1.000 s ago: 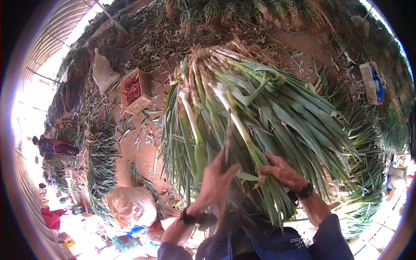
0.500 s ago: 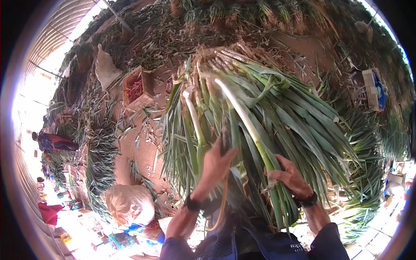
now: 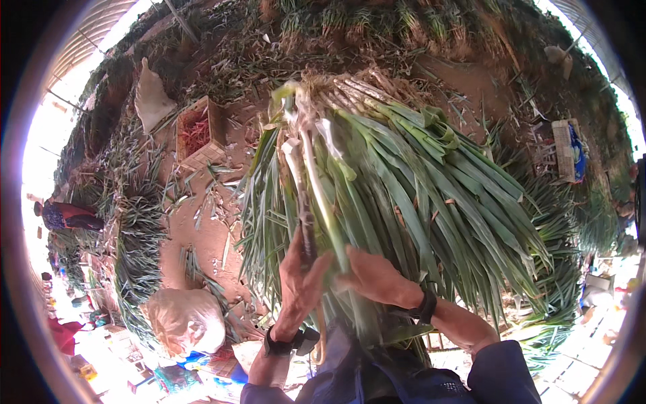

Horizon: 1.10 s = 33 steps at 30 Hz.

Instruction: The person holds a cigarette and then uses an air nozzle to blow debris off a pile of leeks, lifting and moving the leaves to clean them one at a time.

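Note:
My left hand [image 3: 299,283] is closed around a dark, narrow blade-like tool [image 3: 305,225], which points away from me; its exact kind is unclear. Close beside it, my right hand [image 3: 369,273] is closed on the green part of a leek [image 3: 319,185] with a long white stalk. The leek's leaves hang blurred below the hands toward my lap. Under and beyond both hands lies a big pile of leeks [image 3: 431,182], their roots at the far end and green leaves fanning toward me and to the right.
At the left stand a crate [image 3: 202,156] with reddish strips inside, a pale sack [image 3: 151,97] and a stuffed, whitish bag [image 3: 185,320]. A crate with blue cloth [image 3: 568,151] is at the far right. Another person [image 3: 67,215] is at the far left. Leek rows cover much ground.
My right hand has moved left with the leek and is now close beside my left hand. The left hand and dark tool have shifted left and a little toward me.

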Tool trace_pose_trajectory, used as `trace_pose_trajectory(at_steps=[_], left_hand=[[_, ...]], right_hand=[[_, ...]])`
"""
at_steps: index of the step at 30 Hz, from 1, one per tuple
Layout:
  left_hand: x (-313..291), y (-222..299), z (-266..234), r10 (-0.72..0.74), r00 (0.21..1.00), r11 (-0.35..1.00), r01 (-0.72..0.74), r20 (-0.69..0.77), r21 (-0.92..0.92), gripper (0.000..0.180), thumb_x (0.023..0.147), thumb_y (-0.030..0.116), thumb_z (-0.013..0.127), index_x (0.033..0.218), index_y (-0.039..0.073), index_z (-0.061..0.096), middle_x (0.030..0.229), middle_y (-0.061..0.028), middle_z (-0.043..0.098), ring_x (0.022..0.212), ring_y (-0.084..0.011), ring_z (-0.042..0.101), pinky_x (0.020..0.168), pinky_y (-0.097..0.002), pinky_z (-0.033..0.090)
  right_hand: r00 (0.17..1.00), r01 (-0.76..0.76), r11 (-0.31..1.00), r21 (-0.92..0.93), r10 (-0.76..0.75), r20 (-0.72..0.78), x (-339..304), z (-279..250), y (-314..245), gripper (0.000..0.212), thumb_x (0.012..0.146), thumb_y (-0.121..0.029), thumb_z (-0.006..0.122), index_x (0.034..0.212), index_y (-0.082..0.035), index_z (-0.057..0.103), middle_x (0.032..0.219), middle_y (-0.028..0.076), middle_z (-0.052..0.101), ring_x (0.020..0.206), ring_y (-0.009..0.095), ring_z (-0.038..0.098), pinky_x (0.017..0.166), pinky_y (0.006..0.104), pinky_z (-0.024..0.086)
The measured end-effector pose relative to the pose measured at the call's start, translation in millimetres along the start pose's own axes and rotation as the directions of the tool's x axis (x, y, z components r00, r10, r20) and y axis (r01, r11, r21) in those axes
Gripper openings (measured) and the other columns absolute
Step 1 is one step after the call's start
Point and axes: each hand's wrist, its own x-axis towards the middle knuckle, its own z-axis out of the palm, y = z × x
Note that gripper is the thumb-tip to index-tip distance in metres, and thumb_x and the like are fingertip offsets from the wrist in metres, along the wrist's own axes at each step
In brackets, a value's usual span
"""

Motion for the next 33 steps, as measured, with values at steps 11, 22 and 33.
trace_pose_trajectory(at_steps=[11, 22, 33], left_hand=[[6.5, -17.2, 5.5, -0.080, 0.978, 0.997, 0.080, 0.190, 0.006, 0.075, 0.092, 0.019, 0.074, 0.155, -0.004, 0.040, 0.095, -0.0017, 0.059, 0.083, -0.0104, 0.052, 0.075, -0.0268, 0.048], [17.5, -9.7, 12.9, -0.087, 0.965, 0.995, 0.071, 0.246, 0.077, 0.071, 0.094, 0.025, 0.071, 0.154, 0.003, 0.041, 0.098, -0.0127, 0.064, 0.084, -0.0214, 0.060, 0.078, -0.0351, 0.051], [1.4, -11.6, 62.5, -0.138, 0.933, 0.988, 0.108, 0.332, 0.108, 0.063, 0.096, 0.029, 0.072, 0.147, 0.001, 0.049, 0.084, -0.0127, 0.066, 0.073, -0.0185, 0.062, 0.070, -0.0351, 0.052]], right_hand=[[0.901, -0.067, 0.622, -0.780, -0.297, -0.315, 166.4, -147.2, 23.2, 0.064, 0.095, -0.033, 0.071, 0.143, 0.003, 0.050, 0.130, 0.023, 0.062, 0.116, 0.036, 0.064, 0.095, 0.0449, 0.054], [0.944, -0.249, 0.769, -0.588, 0.056, -0.327, 186.5, -164.7, 85.6, 0.072, 0.076, -0.031, 0.083, 0.127, 0.009, 0.050, 0.098, 0.031, 0.069, 0.097, 0.047, 0.069, 0.085, 0.0509, 0.056], [0.861, 0.017, 0.854, -0.520, -0.277, -0.426, 6.6, -96.8, 86.4, 0.083, 0.081, -0.020, 0.084, 0.144, 0.008, 0.039, 0.128, 0.033, 0.060, 0.115, 0.047, 0.062, 0.095, 0.0488, 0.051]])
